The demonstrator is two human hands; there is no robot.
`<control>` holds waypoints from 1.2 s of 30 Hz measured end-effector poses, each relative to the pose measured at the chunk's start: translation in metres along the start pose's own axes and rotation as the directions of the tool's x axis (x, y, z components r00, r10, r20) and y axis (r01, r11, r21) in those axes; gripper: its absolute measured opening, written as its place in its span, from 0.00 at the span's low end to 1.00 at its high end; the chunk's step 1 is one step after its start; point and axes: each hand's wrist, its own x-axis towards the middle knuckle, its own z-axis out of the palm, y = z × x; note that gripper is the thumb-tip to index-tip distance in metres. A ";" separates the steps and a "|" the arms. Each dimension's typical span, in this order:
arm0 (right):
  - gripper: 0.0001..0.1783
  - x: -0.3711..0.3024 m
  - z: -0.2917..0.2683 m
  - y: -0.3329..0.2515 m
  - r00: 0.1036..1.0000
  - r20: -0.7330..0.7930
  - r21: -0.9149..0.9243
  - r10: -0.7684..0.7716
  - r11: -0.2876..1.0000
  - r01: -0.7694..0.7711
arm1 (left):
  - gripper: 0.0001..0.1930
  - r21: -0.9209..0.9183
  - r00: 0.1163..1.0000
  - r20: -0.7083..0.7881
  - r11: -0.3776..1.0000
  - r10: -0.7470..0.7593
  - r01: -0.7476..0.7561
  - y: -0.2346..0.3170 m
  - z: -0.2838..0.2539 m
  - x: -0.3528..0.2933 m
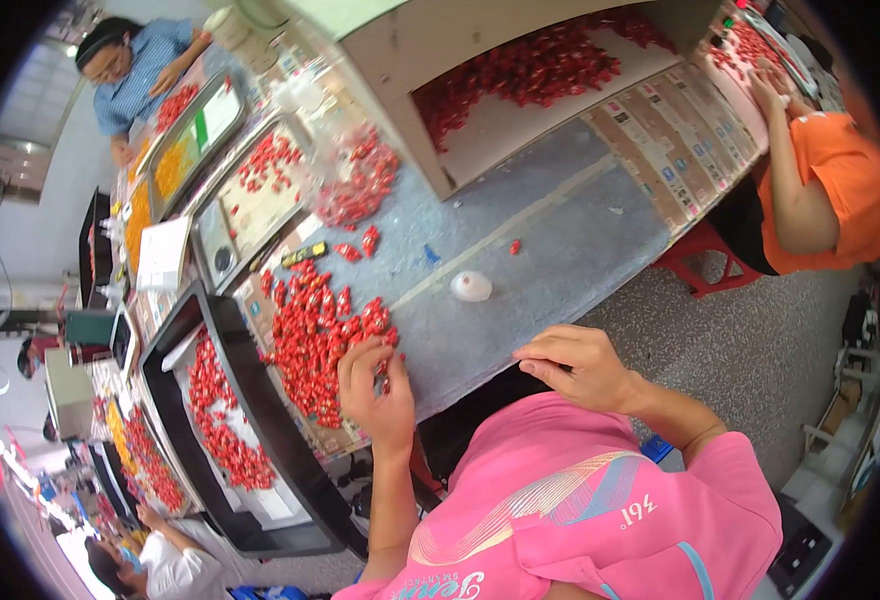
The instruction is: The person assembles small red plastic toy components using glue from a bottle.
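A loose pile of small red pieces [310,330], with pale spots, lies on the table left of centre. My left hand [375,395] is at the pile's near right edge, its fingers curled around at least one of the red pieces. Over the near table edge, my right hand [582,368] has its thumb and fingertips pressed together; whatever is between them is too small to make out. A white rounded object [472,286] sits on the grey tabletop [550,230] beyond my hands. A single red piece [515,246] lies past it.
A black tray [290,490] of red pieces stands at the left. Further back are a clear bag of red pieces [360,180], a shallow tray [270,215] and a box-like shelf [380,70]. Co-workers sit far left [145,75], lower left [175,560] and right [820,190].
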 end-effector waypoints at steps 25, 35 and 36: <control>0.26 0.307 -0.043 0.121 0.967 -0.128 -0.817 -0.222 0.576 0.024 | 0.09 -0.091 0.993 0.120 0.995 -0.023 0.034 0.008 0.029 -0.060; 0.23 0.311 -0.043 0.144 0.956 -0.090 -0.863 -0.281 0.500 0.065 | 0.10 -0.067 0.997 0.074 0.998 0.023 -0.018 0.006 0.031 -0.060; 0.22 0.303 -0.050 0.149 0.888 -0.134 -0.798 -0.439 0.579 0.166 | 0.10 -0.074 0.997 0.074 0.997 0.028 -0.022 0.007 0.032 -0.059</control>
